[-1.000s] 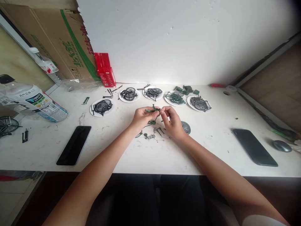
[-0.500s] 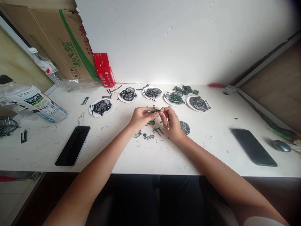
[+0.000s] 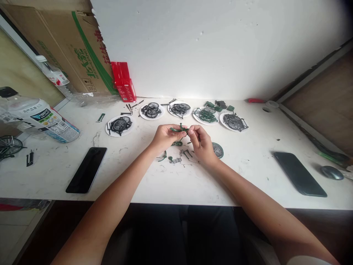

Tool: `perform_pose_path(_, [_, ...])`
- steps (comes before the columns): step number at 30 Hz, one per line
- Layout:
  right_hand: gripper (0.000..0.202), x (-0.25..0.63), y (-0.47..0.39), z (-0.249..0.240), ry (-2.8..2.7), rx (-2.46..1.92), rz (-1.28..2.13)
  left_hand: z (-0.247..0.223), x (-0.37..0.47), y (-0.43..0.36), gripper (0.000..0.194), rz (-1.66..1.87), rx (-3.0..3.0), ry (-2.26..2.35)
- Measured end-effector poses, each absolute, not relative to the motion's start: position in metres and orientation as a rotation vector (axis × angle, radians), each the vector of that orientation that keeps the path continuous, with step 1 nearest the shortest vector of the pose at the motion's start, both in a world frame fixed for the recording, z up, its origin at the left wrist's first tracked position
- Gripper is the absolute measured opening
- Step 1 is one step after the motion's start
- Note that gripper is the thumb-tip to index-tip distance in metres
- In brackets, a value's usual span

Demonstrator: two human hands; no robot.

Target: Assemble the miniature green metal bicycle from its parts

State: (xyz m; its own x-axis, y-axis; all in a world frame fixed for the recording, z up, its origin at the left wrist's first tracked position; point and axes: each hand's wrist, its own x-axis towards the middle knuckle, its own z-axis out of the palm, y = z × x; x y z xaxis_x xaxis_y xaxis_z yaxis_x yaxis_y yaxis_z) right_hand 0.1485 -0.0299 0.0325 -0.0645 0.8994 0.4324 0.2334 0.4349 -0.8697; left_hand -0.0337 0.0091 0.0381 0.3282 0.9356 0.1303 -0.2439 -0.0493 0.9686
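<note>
My left hand [image 3: 164,138] pinches a small green frame-like part [image 3: 182,129] above the middle of the white table. My right hand [image 3: 202,142] meets it from the right, its fingertips closed at the part's right end; a thin metal piece sticks out below its fingers. Under and between the hands lie small green and dark parts, among them a grey rack-like piece [image 3: 176,160]. A spoked wheel [image 3: 217,150] rests beside my right hand, partly hidden by it.
Several paper plates of bicycle parts, one with green parts [image 3: 205,115], stand behind the hands. A black phone [image 3: 86,170] lies left, a dark flat device [image 3: 300,173] and a mouse [image 3: 332,172] right. A large bottle [image 3: 41,117] and a red box [image 3: 124,82] stand at left.
My right hand's fingers have shifted slightly at the green part, and the thin metal piece now points more to the right. The whole view has moved a little.
</note>
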Motion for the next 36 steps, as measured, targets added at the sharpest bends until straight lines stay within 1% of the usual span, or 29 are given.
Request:
perform_pose_path(12, [0.034,0.1458,-0.0357,0.0341,-1.568,-1.018,0.788,0.0455,-0.0426,0.0118,0.049,1.068,1.317,0.718])
perform_pose_path(21, [0.035,0.1454,-0.0348,0.0324,-1.579,-1.013,0.774,0.0382,-0.0409,0.0132,0.051,1.066,1.33,0.723])
perform_pose_path(28, [0.034,0.1457,-0.034,0.0306,-1.556,-0.994,0.785,0.0444,-0.0386,0.0091,0.058,1.053,1.333,0.767])
perform_pose_path(36, [0.033,0.1469,-0.0341,0.0321,-1.556,-0.99,0.755,0.0371,-0.0328,0.0075,0.057,1.103,1.286,0.779])
